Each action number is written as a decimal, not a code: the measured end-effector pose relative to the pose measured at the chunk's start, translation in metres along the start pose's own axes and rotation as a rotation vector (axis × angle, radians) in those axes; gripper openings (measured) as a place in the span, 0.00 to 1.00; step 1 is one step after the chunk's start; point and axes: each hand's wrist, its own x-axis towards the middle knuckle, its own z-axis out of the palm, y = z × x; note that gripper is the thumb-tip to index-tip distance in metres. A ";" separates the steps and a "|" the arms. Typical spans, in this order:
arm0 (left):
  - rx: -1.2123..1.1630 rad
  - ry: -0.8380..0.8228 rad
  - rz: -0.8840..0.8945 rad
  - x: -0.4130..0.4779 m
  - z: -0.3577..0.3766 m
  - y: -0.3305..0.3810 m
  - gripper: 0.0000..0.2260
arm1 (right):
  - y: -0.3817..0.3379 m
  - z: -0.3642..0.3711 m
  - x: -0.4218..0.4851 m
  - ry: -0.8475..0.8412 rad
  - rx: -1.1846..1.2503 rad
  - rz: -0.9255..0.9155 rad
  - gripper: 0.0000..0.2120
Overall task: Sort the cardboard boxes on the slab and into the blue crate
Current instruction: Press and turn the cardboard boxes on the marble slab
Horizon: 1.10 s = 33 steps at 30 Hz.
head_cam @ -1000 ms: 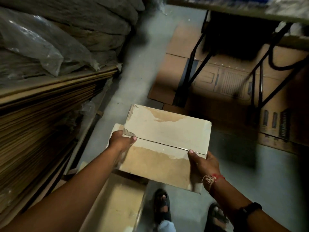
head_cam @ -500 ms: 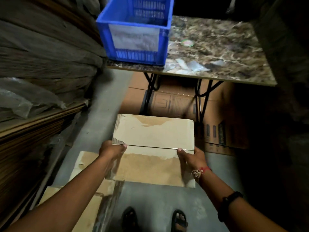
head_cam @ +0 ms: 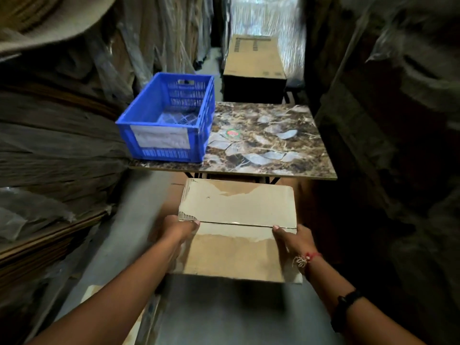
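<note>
- Head view: you hold a cardboard box up in the air with both hands. It is close to you, just short of the near edge of the worktop.
- Your left hand grips the box's left edge, thumb on top.
- Your right hand grips its right edge, thumb on top.
- The blue crate sits on the left side of the worktop.
- A big brown box stands far behind the worktop.
</note>
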 end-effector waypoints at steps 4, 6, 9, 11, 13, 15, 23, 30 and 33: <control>-0.001 0.004 0.046 -0.006 0.023 0.040 0.15 | -0.032 -0.027 0.024 0.026 0.040 -0.016 0.12; 0.000 0.007 0.034 0.000 0.031 0.057 0.17 | -0.047 -0.035 0.038 0.049 0.040 -0.019 0.13; 0.005 0.002 0.047 0.015 0.043 0.086 0.19 | -0.073 -0.042 0.063 0.062 0.033 -0.033 0.12; 0.002 -0.007 0.069 0.032 0.053 0.109 0.22 | -0.092 -0.042 0.084 0.063 0.041 -0.044 0.11; -0.017 -0.018 0.097 0.058 0.063 0.130 0.27 | -0.110 -0.040 0.106 0.070 0.044 -0.056 0.12; 0.001 -0.024 0.126 0.094 0.076 0.148 0.33 | -0.127 -0.036 0.128 0.084 0.054 -0.065 0.12; 0.010 -0.076 0.135 0.154 0.113 0.229 0.35 | -0.180 -0.026 0.215 0.110 -0.006 -0.093 0.09; 0.089 -0.057 0.134 0.205 0.156 0.270 0.35 | -0.202 -0.017 0.297 0.133 -0.089 -0.112 0.08; 0.109 -0.030 0.136 0.230 0.176 0.285 0.34 | -0.206 -0.013 0.345 0.124 -0.111 -0.127 0.08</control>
